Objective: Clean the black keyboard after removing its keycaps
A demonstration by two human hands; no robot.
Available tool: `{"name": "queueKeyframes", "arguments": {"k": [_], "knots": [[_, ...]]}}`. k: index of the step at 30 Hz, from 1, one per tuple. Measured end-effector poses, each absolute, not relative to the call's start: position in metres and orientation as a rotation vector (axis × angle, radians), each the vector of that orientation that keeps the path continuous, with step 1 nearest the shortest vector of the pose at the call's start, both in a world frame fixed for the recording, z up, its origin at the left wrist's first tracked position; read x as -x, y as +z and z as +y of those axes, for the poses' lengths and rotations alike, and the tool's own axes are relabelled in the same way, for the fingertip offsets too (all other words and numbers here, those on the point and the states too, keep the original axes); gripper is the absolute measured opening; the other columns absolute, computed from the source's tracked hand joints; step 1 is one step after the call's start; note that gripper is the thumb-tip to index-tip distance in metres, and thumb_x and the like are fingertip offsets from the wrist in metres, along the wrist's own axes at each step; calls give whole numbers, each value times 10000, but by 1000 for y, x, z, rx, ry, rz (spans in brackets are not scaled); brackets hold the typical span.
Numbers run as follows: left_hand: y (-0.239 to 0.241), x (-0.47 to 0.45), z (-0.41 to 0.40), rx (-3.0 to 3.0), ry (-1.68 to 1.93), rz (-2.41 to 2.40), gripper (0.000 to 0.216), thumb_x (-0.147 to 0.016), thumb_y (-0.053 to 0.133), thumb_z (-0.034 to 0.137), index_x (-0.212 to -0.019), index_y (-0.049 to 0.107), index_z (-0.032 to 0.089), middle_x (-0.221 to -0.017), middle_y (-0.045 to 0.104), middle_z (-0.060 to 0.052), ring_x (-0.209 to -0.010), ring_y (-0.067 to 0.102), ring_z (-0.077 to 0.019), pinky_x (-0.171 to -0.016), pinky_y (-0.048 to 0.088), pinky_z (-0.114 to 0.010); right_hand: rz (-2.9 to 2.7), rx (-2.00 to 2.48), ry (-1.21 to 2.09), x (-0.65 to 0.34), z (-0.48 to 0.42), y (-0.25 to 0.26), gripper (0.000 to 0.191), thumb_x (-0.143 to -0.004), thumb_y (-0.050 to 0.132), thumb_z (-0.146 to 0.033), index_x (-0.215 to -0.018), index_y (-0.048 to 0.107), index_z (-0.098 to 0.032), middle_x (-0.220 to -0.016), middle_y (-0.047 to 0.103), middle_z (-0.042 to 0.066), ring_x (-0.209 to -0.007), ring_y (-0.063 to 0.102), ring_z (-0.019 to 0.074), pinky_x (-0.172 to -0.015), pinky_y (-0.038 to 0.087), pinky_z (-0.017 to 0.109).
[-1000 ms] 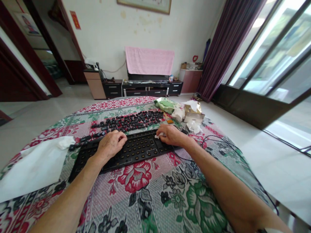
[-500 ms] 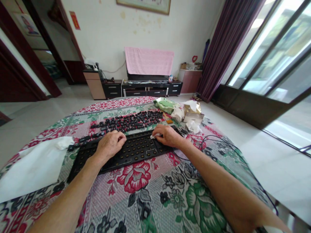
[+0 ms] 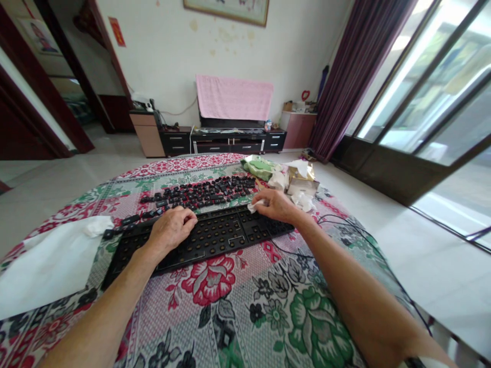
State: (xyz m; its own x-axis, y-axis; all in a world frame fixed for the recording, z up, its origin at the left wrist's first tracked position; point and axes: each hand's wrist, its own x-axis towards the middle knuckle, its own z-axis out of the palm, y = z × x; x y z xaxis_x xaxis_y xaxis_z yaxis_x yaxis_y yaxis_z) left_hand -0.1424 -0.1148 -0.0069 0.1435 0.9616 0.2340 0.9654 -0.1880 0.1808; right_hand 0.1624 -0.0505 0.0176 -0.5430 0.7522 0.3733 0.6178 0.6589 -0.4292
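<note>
Keyboard (image 3: 217,237), its round key sockets exposed, lies flat and slightly slanted on the flowered tablecloth (image 3: 245,291), just short of a spread of loose black keycaps (image 3: 203,191). The left hand (image 3: 172,229) rests on its left half with fingers curled inward, though whether they grip anything I cannot tell. The right hand (image 3: 279,206) pinches a crumpled white tissue (image 3: 256,206) between narrowed fingers at the far edge of the right part, near an opened box (image 3: 304,186).
</note>
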Motion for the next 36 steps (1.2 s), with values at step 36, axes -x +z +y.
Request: {"name": "queueKeyframes", "arguments": {"k": [36], "knots": [[-6,142,-115,2357,-456,-2003,270,-804,404,337,-791,650,224,-768,599,-27,-740,561,-165,-688,389,-260,-2446,1513,478,-201,-50,37,217,-650,535,-205,-798,693,-190,-620,602,-9,-543,495,110,-500,348,225]]}}
